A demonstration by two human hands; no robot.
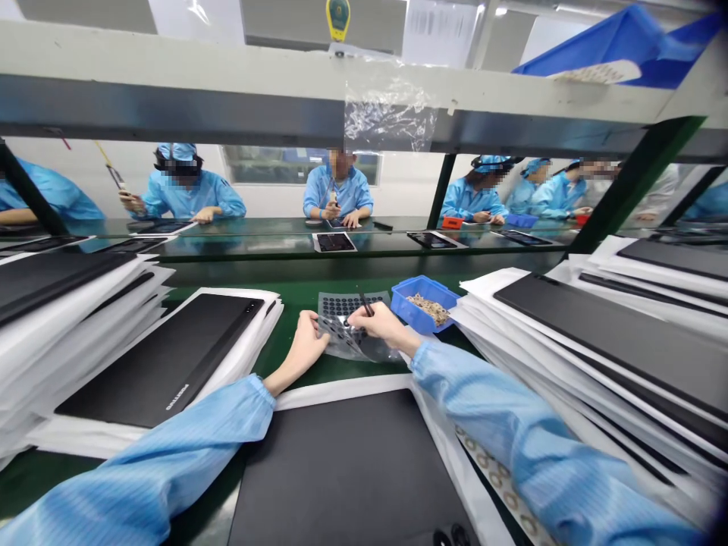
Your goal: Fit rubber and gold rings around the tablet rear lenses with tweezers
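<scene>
My left hand (305,345) pinches the left edge of a clear sheet of small dark round pads (346,334), held just above the green bench. My right hand (382,322) is closed round thin black tweezers (366,305), their tip on that sheet. A second grey sheet of dots (341,305) lies flat just behind. A black tablet-like panel (346,470) on white wrapping lies directly below my forearms.
A small blue bin (424,303) of tiny parts sits right of my hands. Stacks of black panels in white foam stand left (164,356) and right (614,341). Across the conveyor (255,246), several people in blue coats work.
</scene>
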